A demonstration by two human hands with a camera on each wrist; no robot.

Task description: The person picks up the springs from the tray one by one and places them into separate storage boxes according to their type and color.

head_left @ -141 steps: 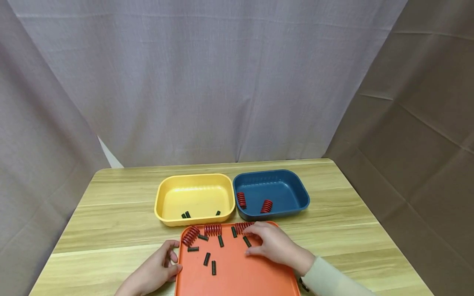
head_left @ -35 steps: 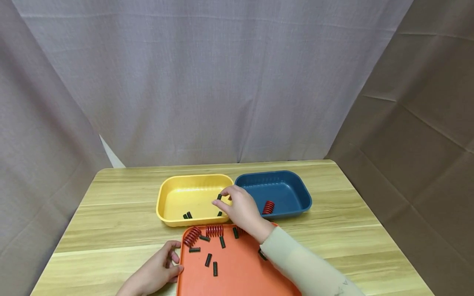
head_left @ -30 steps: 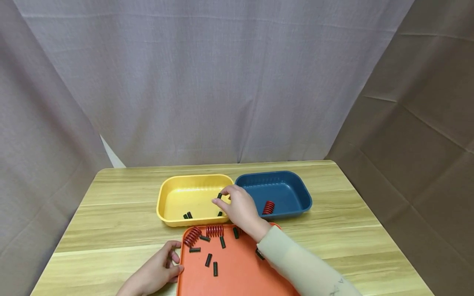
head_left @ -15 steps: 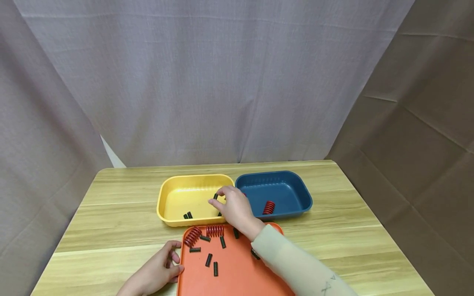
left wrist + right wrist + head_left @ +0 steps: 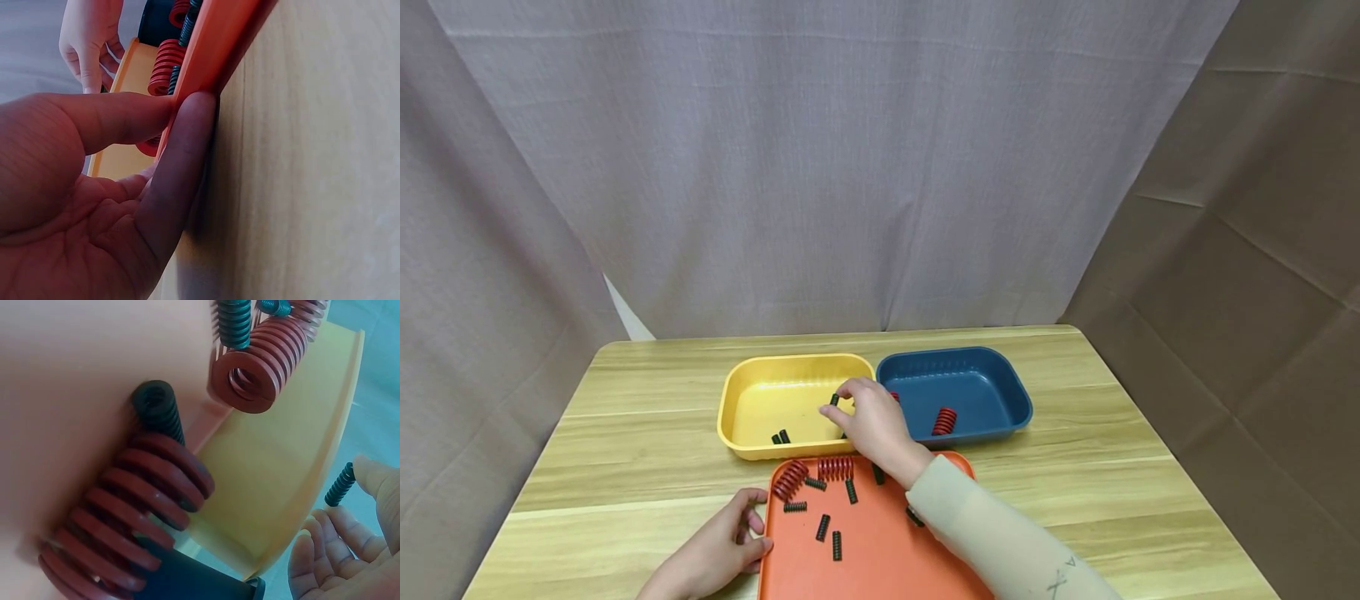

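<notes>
In the head view my right hand (image 5: 876, 425) is over the right part of the yellow bin (image 5: 752, 452). It pinches a small dark coil spring (image 5: 340, 484) between thumb and fingertip, plain in the right wrist view. My left hand (image 5: 718, 546) holds the left edge of the orange tray (image 5: 887, 567); the left wrist view shows thumb and finger pinching its rim (image 5: 209, 47). On the tray lie large red springs (image 5: 790, 480) and several small dark springs (image 5: 823, 527). Small dark springs (image 5: 784, 436) also lie in the yellow bin, partly behind its front wall.
The blue bin (image 5: 985, 434) stands against the yellow bin's right side, with red springs (image 5: 944, 421) inside. Both bins stand just behind the tray on a wooden table (image 5: 1112, 467). Curtains (image 5: 880, 167) close off the back and sides. My right forearm hides part of the tray.
My right hand has gone from the tray's back right to over the yellow bin, now with a small dark spring, and lately shifted slightly left. The left hand stays on the tray edge.
</notes>
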